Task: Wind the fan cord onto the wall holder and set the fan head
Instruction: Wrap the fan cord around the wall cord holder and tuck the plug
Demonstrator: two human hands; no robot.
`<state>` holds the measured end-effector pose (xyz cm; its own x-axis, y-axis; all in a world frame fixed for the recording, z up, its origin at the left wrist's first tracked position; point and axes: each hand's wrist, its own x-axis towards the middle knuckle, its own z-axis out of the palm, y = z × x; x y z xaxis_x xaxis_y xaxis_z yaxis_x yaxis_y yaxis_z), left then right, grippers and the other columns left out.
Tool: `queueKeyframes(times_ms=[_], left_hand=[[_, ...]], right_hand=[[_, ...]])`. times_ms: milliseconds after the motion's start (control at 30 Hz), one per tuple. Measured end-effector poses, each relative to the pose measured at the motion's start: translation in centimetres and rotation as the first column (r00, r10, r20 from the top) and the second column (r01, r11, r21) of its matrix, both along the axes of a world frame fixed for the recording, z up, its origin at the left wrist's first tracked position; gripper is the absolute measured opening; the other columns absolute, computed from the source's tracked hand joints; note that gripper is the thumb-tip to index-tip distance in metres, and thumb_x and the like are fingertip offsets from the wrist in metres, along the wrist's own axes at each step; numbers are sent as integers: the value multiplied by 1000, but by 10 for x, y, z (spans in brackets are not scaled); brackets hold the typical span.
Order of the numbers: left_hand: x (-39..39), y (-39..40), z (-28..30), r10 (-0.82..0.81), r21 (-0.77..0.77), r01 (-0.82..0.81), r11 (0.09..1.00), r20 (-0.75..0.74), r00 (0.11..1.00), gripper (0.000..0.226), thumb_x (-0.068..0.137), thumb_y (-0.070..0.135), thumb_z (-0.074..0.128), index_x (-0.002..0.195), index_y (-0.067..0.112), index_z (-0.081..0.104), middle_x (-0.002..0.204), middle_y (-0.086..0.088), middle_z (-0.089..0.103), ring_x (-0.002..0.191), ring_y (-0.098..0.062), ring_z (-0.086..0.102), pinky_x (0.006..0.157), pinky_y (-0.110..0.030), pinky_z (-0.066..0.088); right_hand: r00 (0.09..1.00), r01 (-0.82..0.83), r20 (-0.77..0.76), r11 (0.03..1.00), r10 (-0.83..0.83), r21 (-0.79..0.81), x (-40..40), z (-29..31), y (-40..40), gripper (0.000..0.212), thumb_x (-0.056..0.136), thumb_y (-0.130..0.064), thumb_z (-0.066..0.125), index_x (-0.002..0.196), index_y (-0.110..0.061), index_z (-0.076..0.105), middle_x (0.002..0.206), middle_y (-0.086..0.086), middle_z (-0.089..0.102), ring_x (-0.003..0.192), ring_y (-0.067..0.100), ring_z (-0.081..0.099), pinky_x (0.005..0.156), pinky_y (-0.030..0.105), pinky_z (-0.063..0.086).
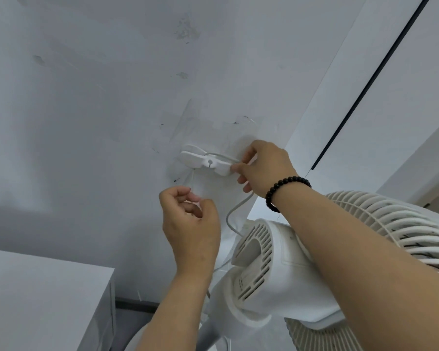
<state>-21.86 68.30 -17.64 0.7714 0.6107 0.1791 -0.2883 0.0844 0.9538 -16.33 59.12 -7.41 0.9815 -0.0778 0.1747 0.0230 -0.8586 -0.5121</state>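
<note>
A white cord holder (205, 161) is stuck on the white wall. The thin white fan cord (235, 209) loops over its top edge and hangs down toward the fan. My right hand (264, 168), with a black bead bracelet on its wrist, pinches the cord at the holder's right end. My left hand (192, 224) is just below the holder with curled fingers, holding a lower stretch of cord that drops from the holder's left side. The white fan head (276, 269) sits under my right forearm, its motor housing toward the wall and its grille at right.
A white cabinet (48, 300) stands at the lower left against the wall. A white door frame with a dark gap (365, 84) runs diagonally at the upper right. The fan's stand (211, 330) drops between my forearms.
</note>
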Motion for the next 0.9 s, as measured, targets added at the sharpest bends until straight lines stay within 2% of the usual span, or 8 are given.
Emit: queueKeyframes(times_ms=[67,167,233,333,467,667,800,900], left_hand=[[2,2,-7,19,56,-15,998,-69,997,23,81,12,62,96,22,47,89,7,50,69,-10,50,58,-12,43],[9,11,-19,-110,30,120,992,-229,967,8,89,21,61,87,23,53,89,4,61,81,-15,58,62,-15,39],[9,15,-22,-199,-21,200,980,-239,950,8,93,23,58,87,22,54,79,2,68,75,-14,62,58,-11,38],[9,27,-25,-344,-6,352,936,-236,909,5,97,27,54,94,25,58,71,1,72,73,-9,66,64,-16,42],[8,41,-33,-555,39,586,809,-276,785,24,100,21,48,90,21,70,67,3,72,69,-7,67,71,-20,47],[9,19,-37,-393,-18,399,917,-212,895,31,99,11,49,74,17,66,53,5,53,53,-4,49,53,-7,40],[9,10,-35,-337,-83,327,941,-193,921,28,98,13,50,75,19,66,60,4,54,58,-11,50,51,-6,39],[11,9,-35,-316,-70,308,949,-197,928,28,97,13,50,75,20,67,58,4,54,55,-10,48,49,-8,38]], right_hand=[[998,30,58,999,-32,39,-3,3,-1,24,86,-31,65,73,-18,49,71,5,71,66,27,70,71,45,58],[990,72,123,997,-74,23,-1,4,1,32,87,-37,61,68,-21,42,78,8,70,69,31,69,70,45,57],[985,101,138,995,-99,-5,3,5,4,31,89,-38,58,69,-20,41,83,9,69,72,33,68,70,45,57],[979,132,159,991,-126,-28,6,6,5,27,90,-38,56,75,-18,45,85,9,69,74,33,68,71,44,57],[971,146,202,986,-129,-74,9,7,5,25,91,-36,55,77,-17,48,86,9,68,74,33,67,72,41,56],[978,123,164,992,-128,39,11,8,0,28,84,-33,66,64,-20,50,78,7,69,69,30,68,69,43,58],[992,126,15,985,-125,-121,18,1,1,13,80,-17,64,70,-12,56,76,10,69,69,30,69,70,40,59],[988,116,-64,955,-139,-273,22,-3,1,16,80,-14,61,68,-14,51,78,10,67,72,27,68,72,35,58]])
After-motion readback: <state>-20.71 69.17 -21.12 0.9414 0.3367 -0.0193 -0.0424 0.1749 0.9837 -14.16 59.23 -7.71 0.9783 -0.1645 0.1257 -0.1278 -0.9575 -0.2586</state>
